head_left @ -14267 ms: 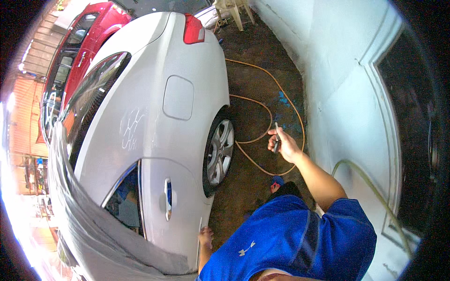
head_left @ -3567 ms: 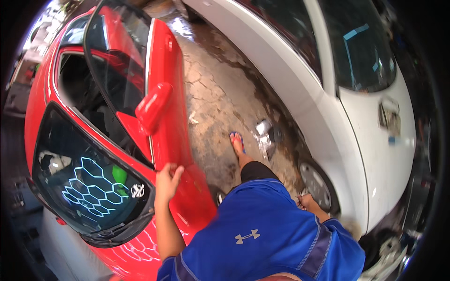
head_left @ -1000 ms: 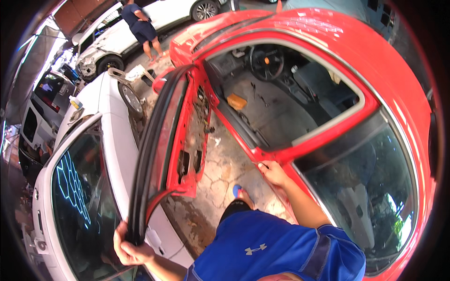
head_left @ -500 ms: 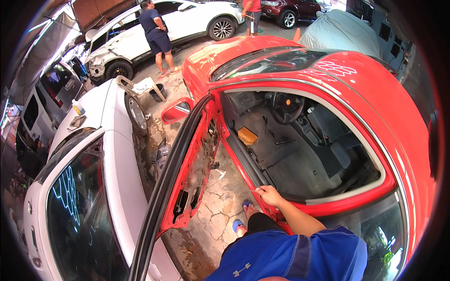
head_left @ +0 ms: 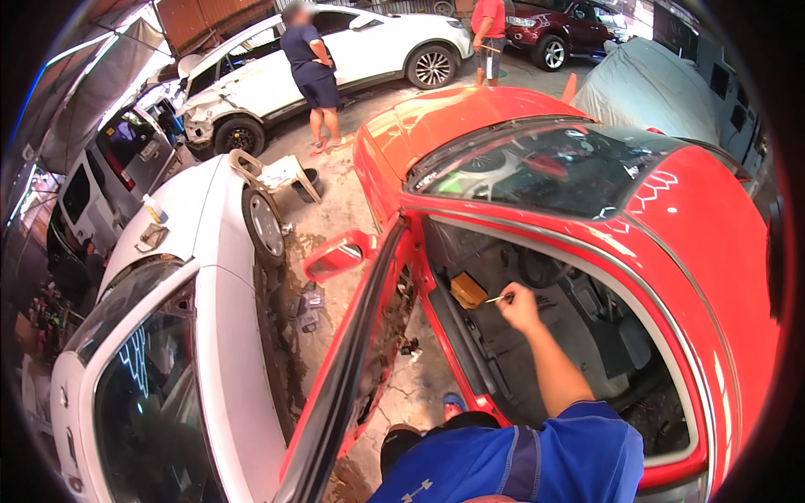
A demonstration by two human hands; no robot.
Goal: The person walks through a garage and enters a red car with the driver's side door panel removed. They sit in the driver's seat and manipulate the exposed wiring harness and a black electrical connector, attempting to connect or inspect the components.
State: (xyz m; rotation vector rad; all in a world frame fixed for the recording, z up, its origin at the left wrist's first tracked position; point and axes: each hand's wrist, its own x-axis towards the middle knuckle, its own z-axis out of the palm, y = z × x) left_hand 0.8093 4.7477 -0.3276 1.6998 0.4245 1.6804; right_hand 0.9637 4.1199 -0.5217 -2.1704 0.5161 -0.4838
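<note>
My right hand [head_left: 521, 308] reaches into the open doorway of the red car [head_left: 719, 277], closed on a thin tool [head_left: 501, 298] with a slender metal shaft. Its tip is close to a yellowish-brown box [head_left: 467, 290] on the car's floor, beside the dark door sill [head_left: 468, 344]. The car's steering wheel is partly hidden under the frame. The open red door [head_left: 379, 293], with exposed inner metal, stands just left of my body, its mirror [head_left: 335, 257] pointing out. My left hand is out of sight.
A white car [head_left: 235, 335] flanks me on the left. Ahead are a plastic chair [head_left: 298, 180], a dark bucket [head_left: 309, 189], a damaged white SUV [head_left: 352, 59], two standing people [head_left: 310, 75] [head_left: 488, 33], an orange cone [head_left: 568, 90] and a covered car [head_left: 646, 92].
My right hand has left the door frame and moved forward into the cabin with the tool. My left hand, earlier gripping the door's top, has dropped from view. The camera has tilted up.
</note>
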